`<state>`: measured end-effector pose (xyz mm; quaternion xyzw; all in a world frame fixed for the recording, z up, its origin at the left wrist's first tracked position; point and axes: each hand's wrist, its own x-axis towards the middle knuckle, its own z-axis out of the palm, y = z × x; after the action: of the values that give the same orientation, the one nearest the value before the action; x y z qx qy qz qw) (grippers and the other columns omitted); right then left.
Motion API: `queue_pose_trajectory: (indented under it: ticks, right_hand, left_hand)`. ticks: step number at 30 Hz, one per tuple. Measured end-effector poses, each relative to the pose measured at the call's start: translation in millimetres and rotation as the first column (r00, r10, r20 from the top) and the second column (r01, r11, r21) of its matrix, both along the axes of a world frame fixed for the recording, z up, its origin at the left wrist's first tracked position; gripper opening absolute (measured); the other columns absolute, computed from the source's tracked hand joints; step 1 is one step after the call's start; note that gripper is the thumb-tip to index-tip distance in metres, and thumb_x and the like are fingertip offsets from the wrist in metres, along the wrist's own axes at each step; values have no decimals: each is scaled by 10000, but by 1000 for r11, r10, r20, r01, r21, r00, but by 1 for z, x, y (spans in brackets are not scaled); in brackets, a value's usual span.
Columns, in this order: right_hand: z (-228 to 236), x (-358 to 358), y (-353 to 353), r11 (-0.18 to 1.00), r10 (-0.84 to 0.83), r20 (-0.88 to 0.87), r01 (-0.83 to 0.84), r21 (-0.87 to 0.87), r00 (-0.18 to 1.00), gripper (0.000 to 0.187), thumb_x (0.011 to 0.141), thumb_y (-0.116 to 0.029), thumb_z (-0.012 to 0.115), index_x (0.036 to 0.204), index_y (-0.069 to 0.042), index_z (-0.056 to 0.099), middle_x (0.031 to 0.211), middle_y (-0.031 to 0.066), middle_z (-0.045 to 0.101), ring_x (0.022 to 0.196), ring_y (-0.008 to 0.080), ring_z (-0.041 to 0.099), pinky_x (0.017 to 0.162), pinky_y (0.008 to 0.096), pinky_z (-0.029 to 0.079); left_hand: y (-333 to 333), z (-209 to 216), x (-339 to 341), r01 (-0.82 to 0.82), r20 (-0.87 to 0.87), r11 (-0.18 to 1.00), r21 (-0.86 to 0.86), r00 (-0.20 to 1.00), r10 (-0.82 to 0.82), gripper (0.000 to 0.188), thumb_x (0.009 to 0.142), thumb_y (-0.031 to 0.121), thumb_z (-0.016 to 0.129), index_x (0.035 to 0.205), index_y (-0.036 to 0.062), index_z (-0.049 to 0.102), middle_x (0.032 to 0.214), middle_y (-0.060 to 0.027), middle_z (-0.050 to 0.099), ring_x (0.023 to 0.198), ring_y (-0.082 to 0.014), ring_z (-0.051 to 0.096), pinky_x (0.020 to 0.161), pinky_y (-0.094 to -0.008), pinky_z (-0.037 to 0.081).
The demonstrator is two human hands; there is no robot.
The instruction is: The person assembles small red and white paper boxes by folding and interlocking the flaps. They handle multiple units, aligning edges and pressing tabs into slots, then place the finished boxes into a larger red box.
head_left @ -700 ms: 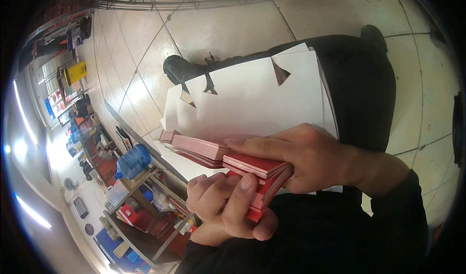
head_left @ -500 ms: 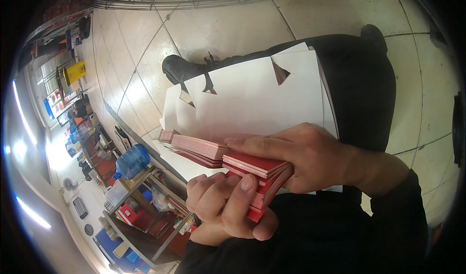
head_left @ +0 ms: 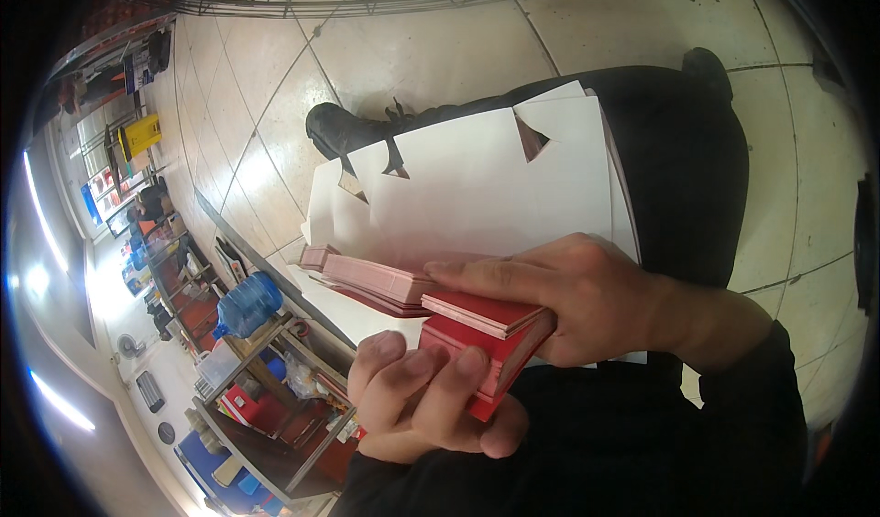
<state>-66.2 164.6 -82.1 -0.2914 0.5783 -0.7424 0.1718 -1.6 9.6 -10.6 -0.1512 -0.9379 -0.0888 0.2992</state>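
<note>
Left grip (head_left: 431, 402) loosens, baring more of the lower red card stack (head_left: 493, 346).
The stack lies between both grips, now parted from a thinner upper stack (head_left: 486, 310); right grip (head_left: 591, 286) stays clasped around their right ends; left's hold, cannot tell.

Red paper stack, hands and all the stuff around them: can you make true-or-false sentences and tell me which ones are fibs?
1. The right hand holds the red paper stack. True.
2. Only one hand is near that stack. False: the left hand is right at it too.
3. The white sheet has pointed notches in its edge. True.
4. A shoe stands on that sheet. False: the black shoe shows past its far edge.
5. The water jug is blue. True.
</note>
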Motion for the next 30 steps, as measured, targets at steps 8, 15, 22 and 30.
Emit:
queue_pose_trajectory:
  ticks: [8, 15, 22, 30]
  right_hand:
    - [1, 0, 1, 999, 11, -17, -11, 37, 1000, 745, 797, -132, 893, 1486, -85, 615, 1238, 186, 758, 981, 358, 785, 834, 402, 658]
    - [1, 0, 0, 1000, -9, -24, 10, 26, 1000, 776, 775, -129, 906, 1492, -93, 612, 1231, 184, 761, 969, 352, 787, 829, 395, 657]
    - [1, 0, 1, 999, 13, -10, -13, 40, 1000, 790, 766, -108, 905, 1498, -97, 609, 1238, 179, 759, 991, 348, 784, 843, 393, 653]
    - [0, 0, 2, 999, 31, -9, -31, 42, 999, 820, 755, -117, 916, 1509, -90, 595, 1243, 188, 757, 1004, 348, 784, 851, 393, 652]
  left_hand:
    - [-7, 6, 6, 94, 83, 995, 28, 992, -96, 676, 1129, 527, 165, 1235, 84, 664, 1069, -109, 649, 1068, -280, 625, 1020, -445, 481]
    - [-1, 5, 2, 13, 89, 1000, -17, 996, -11, 721, 1136, 574, 152, 1176, 131, 719, 890, -43, 567, 870, -191, 500, 746, -325, 417]
    - [-3, 9, 1, 20, 117, 1000, -17, 993, -18, 685, 1135, 552, 177, 1158, 128, 715, 924, -43, 582, 879, -198, 517, 769, -324, 438]
    - [-4, 11, -1, 43, 134, 999, -6, 990, -41, 664, 1132, 527, 194, 1144, 107, 708, 939, -68, 587, 832, -195, 545, 737, -328, 447]
